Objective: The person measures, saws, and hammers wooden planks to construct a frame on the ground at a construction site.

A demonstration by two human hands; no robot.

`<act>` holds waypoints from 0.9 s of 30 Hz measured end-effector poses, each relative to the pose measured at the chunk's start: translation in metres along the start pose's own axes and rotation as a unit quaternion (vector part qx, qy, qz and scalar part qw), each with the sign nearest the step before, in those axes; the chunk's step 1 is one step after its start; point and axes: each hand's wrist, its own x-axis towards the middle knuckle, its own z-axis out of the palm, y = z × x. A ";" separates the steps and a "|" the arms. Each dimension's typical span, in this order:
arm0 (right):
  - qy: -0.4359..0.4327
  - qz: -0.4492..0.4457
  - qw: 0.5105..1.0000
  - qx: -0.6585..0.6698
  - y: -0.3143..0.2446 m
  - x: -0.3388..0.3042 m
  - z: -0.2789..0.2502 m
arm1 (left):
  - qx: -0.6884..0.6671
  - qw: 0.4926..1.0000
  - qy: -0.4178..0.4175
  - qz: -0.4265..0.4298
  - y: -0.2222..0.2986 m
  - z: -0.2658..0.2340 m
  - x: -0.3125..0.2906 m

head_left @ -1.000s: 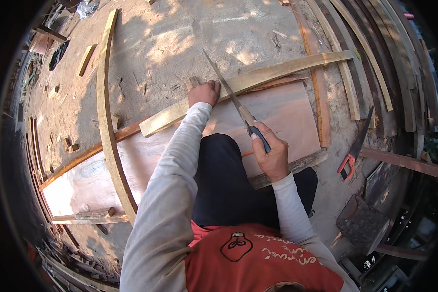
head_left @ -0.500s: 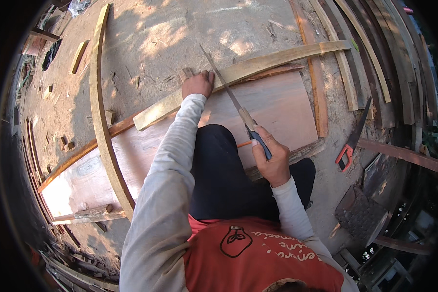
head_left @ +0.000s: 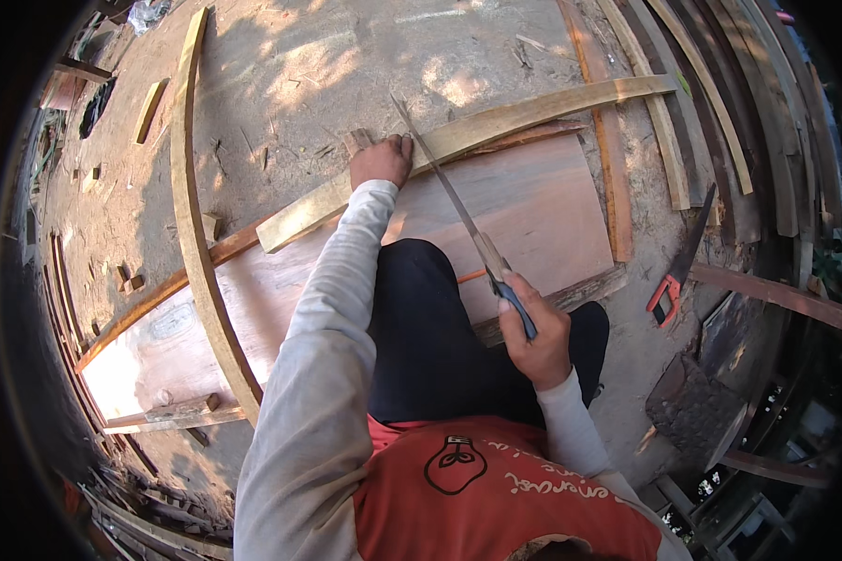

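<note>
A long pale wooden batten (head_left: 533,114) lies slantwise across a pinkish wooden board (head_left: 524,201). My left hand (head_left: 381,163) is closed over the batten, fingers curled round its far edge. Just beyond the hand shows a short wood piece (head_left: 356,140). My right hand (head_left: 539,338) grips the dark handle of a handsaw (head_left: 460,206). Its narrow blade crosses the batten close to the right of my left fingers, tip pointing away. An orange pencil-like stick (head_left: 471,277) lies on the board near my knee.
Another batten (head_left: 196,224) crosses the board at left. On the ground at right lies a second saw (head_left: 678,266) with a red-orange handle. Several long planks (head_left: 734,103) are stacked at the far right. Offcuts, including a pale block (head_left: 150,110), are scattered at left.
My right hand has drawn the handsaw back toward my body and slightly right, so less blade extends past the batten. My left hand stays on the batten.
</note>
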 end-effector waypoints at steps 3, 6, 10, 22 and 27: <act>-0.036 -0.011 0.999 -0.028 -0.013 -0.095 -0.064 | 0.034 0.998 0.047 -0.004 -0.003 -0.011 -0.001; -0.010 -0.020 0.999 -0.023 -0.004 -0.067 -0.045 | 0.008 0.999 0.039 0.020 0.003 -0.005 0.000; 0.021 0.005 0.999 0.036 0.012 0.077 0.031 | 0.000 0.998 0.046 0.041 0.013 -0.003 0.015; 0.013 -0.024 1.000 -0.003 0.006 0.019 0.007 | 0.017 0.998 0.049 0.040 -0.002 -0.002 0.011; -0.011 0.032 0.999 0.017 0.000 0.030 0.016 | 0.012 1.000 0.008 0.016 -0.003 0.013 -0.003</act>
